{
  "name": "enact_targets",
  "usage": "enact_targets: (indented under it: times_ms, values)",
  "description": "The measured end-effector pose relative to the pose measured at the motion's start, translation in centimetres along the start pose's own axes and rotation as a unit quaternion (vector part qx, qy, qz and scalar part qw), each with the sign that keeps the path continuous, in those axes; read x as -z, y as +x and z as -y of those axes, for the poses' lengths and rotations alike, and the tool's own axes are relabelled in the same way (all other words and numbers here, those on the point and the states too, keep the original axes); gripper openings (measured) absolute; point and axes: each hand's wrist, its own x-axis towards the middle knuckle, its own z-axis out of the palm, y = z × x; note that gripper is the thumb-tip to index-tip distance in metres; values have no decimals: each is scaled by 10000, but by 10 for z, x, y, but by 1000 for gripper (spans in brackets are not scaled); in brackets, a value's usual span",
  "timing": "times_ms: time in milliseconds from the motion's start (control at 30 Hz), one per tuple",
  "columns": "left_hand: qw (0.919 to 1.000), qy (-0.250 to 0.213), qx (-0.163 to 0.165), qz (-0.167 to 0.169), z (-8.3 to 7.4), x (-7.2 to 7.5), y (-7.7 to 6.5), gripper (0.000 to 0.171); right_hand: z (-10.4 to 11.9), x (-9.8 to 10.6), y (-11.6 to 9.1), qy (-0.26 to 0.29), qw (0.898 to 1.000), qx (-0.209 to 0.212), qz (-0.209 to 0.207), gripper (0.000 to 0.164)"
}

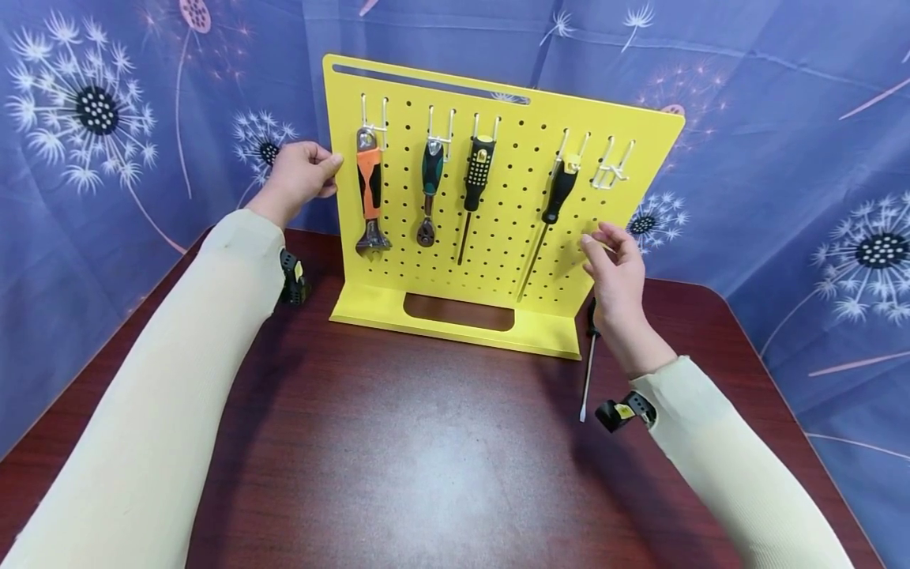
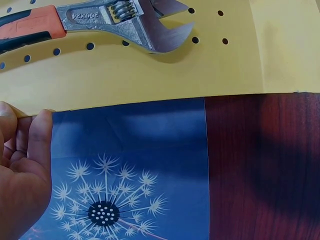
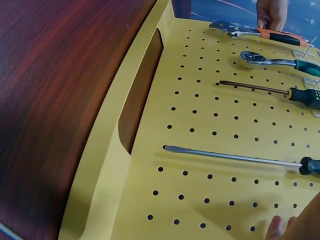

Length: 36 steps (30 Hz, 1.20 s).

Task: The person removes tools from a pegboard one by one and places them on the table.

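A yellow pegboard [image 1: 498, 280] stands upright on the table. My left hand [image 1: 302, 175] pinches its left edge, thumb and fingers meeting at the rim in the left wrist view. Just inside that edge hangs an orange-and-black adjustable wrench [image 1: 370, 186]. To its right hang a green-handled ratchet wrench [image 1: 430, 190], a shorter screwdriver [image 1: 477, 175] and a longer black-handled screwdriver [image 1: 560, 192]. My right hand [image 1: 617, 273] is by the board's lower right side, fingers loosely bent with nothing between them; whether it touches the board I cannot tell.
Another screwdriver [image 1: 588, 371] lies on the dark red wooden table [image 1: 426, 442], right of the board and partly behind my right hand. A bare white hook [image 1: 611, 170] sits at the board's upper right. Blue dandelion-print cloth [image 1: 178, 71] hangs behind.
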Motion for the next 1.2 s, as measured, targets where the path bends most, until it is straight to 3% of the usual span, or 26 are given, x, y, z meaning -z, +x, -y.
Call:
enact_targets:
  times_ms: [433,933,1000,1200]
  values:
    - [9999,-90,51,-8,0,0,1,20,0,-15,8,-161,9987,-58,488,49]
    - [9999,-94,105,20,1,2,3,20,8,-26,17,74,9956,-509,784,48]
    - [9999,-109,120,12,1,2,3,19,9,-26,19,95,9951,-577,799,46]
    - [9999,-96,123,5,0,1,3,20,9,-27,24,156,9937,-607,933,17]
